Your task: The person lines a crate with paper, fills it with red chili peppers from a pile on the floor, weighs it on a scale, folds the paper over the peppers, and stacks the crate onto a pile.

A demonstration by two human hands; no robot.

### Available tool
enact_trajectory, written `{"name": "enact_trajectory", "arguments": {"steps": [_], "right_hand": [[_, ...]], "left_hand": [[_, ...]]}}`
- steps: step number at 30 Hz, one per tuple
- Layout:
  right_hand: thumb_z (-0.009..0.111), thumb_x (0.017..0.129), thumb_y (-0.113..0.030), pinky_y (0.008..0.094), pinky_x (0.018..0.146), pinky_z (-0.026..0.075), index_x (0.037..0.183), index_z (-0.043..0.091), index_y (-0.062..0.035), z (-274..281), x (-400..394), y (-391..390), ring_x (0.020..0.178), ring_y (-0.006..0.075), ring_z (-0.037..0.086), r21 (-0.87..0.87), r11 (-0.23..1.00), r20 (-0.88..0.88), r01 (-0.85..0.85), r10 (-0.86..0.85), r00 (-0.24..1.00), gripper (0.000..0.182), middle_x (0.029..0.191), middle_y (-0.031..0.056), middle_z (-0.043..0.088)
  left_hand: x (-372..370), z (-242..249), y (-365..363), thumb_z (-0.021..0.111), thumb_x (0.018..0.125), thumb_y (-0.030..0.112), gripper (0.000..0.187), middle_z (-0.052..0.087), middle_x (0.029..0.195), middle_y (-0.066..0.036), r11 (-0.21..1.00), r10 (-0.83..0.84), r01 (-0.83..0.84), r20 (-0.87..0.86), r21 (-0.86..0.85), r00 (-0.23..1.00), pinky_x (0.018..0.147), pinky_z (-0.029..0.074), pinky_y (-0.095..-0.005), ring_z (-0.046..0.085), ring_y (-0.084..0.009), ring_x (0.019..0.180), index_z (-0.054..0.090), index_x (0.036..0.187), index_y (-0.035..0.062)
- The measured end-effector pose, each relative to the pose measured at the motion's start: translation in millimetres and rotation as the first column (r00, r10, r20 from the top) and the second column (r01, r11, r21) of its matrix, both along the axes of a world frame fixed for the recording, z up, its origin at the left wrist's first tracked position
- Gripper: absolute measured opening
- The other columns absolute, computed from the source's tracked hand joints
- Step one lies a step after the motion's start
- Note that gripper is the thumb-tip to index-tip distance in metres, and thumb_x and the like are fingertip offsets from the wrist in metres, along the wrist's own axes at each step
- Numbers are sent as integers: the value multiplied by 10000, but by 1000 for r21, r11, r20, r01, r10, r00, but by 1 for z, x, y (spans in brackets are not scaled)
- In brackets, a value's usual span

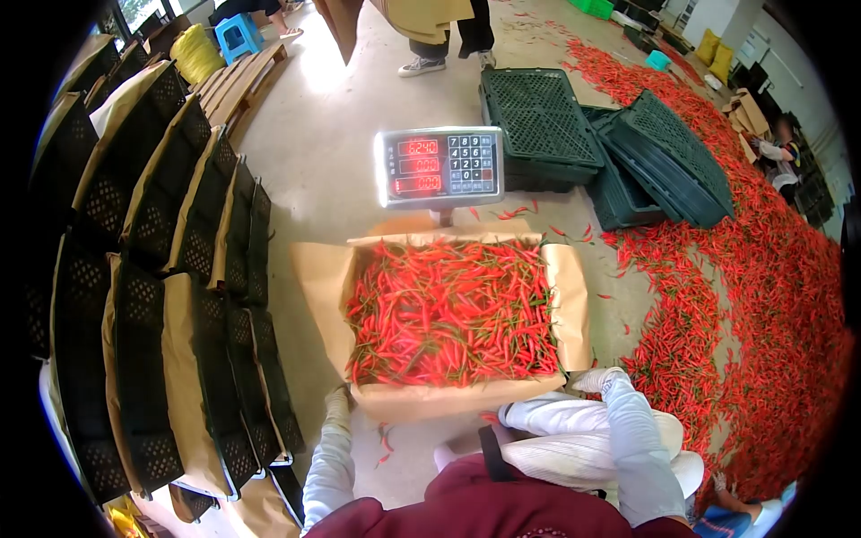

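Note:
In front of me is a crate lined with brown paper [457, 399], heaped with red chili peppers [448, 314], some with green stems. Paper flaps fold outward over its left and right sides. My left hand [337, 408], gloved, grips the crate's near left corner. At the near right corner my right hand [596, 381], also gloved, closes on the crate; its fingertips are partly hidden. Just beyond the crate stands a digital scale display [439, 168] with lit red digits and a keypad. Whether the crate rests on the scale's platform cannot be seen.
Paper-lined black crates [143, 359] are stacked along the left. Dark green crates [543, 121] stand behind the scale to the right. Loose chili peppers [771, 314] cover the right-hand floor. A person [448, 36] stands ahead, near a wooden pallet [238, 85] and blue stool [239, 36].

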State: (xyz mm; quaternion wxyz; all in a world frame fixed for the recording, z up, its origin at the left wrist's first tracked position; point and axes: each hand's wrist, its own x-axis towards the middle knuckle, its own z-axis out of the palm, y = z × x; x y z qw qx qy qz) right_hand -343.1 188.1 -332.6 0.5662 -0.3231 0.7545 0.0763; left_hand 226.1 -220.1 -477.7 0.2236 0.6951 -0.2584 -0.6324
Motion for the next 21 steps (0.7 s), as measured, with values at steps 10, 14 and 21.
{"name": "enact_trajectory", "arguments": {"steps": [10, 14, 21], "right_hand": [[542, 849, -355, 476, 806, 497, 939, 682, 9, 129, -56, -26, 910, 406, 628, -404, 914, -611, 31, -295, 734, 400, 940, 275, 645], [571, 847, -299, 485, 811, 485, 930, 666, 0, 224, 10, -106, 892, 410, 620, -685, 728, -441, -25, -388, 809, 324, 931, 260, 648], [585, 865, -307, 449, 831, 479, 980, 671, -55, 216, 21, -152, 933, 363, 619, -676, 686, -554, -270, -231, 800, 290, 956, 213, 660]], "left_hand": [[39, -19, 38, 625, 882, 277, 167, 656, 764, -62, 936, -330, 305, 143, 176, 933, 471, 501, -333, 608, -198, 567, 649, 942, 122], [-3, 67, 81, 629, 878, 252, 147, 619, 693, -57, 911, -407, 385, 176, 146, 896, 445, 479, -331, 578, -189, 516, 643, 910, 110], [9, -1, 130, 570, 907, 227, 230, 616, 755, -59, 758, -635, 634, -49, 155, 771, 452, 445, -300, 534, -158, 517, 608, 1075, 75]]}}
